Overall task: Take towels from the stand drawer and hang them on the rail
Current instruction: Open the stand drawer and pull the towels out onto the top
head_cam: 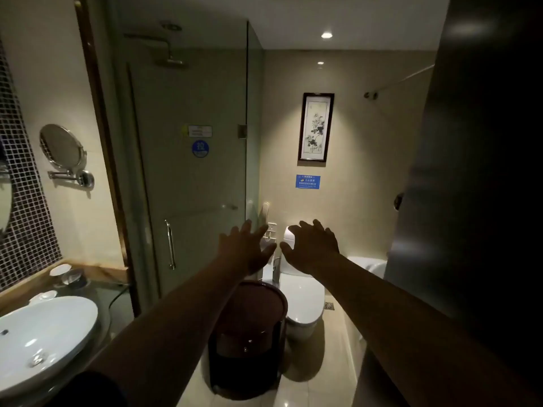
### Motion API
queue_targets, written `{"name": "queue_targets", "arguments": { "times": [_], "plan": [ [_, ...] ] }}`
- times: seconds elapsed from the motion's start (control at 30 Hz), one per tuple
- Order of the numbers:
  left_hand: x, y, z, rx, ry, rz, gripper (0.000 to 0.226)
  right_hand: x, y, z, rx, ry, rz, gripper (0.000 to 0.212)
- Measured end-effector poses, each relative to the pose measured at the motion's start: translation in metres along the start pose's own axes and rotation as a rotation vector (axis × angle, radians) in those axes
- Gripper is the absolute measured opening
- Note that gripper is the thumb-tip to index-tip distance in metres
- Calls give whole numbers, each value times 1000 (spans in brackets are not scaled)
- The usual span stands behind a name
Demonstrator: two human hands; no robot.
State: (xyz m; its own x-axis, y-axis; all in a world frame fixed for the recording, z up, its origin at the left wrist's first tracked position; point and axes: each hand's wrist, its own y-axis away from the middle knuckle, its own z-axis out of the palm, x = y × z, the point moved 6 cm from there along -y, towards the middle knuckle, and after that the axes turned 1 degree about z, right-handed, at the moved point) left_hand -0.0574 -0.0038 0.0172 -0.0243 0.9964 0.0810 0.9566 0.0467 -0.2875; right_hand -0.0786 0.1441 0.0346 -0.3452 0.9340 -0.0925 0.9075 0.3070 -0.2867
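A dark round stand with a closed drawer and a small knob sits on the floor below my arms, beside the toilet. My left hand and my right hand are stretched forward at chest height, fingers spread, holding nothing, well above the stand. A thin rail runs along the right wall high up, partly hidden by a dark door. A second rail crosses the glass shower door. No towel is in sight.
A white basin sits on a glass counter at the left, with a round mirror on the wall. The toilet stands ahead; a glass shower cabin is left of it. A dark door fills the right.
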Motion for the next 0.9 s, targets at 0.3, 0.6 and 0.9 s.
{"name": "queue_targets", "arguments": {
  "times": [0.3, 0.6, 0.9],
  "plan": [
    [-25, -69, 38, -51, 0, 23, 67, 9, -63, 45, -62, 53, 67, 58],
    [-22, -152, 55, -28, 11, 43, 66, 22, -133, 70, -108, 50, 71, 56],
    [-30, -205, 88, -24, 14, -41, 54, 42, -198, 98, -113, 0, -26, 50]
  ]
}}
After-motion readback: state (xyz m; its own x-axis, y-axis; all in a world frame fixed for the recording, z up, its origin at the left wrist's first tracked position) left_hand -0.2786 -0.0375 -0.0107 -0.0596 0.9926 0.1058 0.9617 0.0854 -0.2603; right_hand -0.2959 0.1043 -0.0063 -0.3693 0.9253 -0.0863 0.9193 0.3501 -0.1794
